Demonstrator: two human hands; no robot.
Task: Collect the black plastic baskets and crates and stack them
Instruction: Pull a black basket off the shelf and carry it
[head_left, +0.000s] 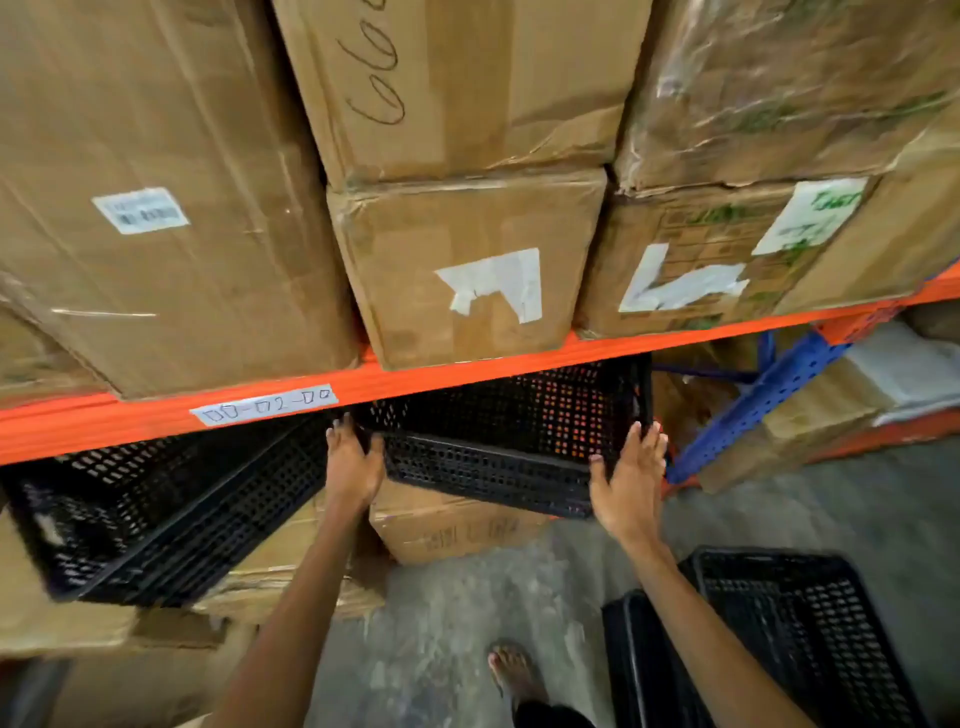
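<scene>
Both arms reach forward, left hand (352, 467) and right hand (631, 480) apparently in firm grip on black crate (498, 447) ends.

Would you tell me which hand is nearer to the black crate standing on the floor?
Right. The right hand grips the shelf crate above the floor crate; the left hand holds its far end.

Both arms reach forward, left hand (353, 470) and right hand (629, 478) gripping.
</scene>
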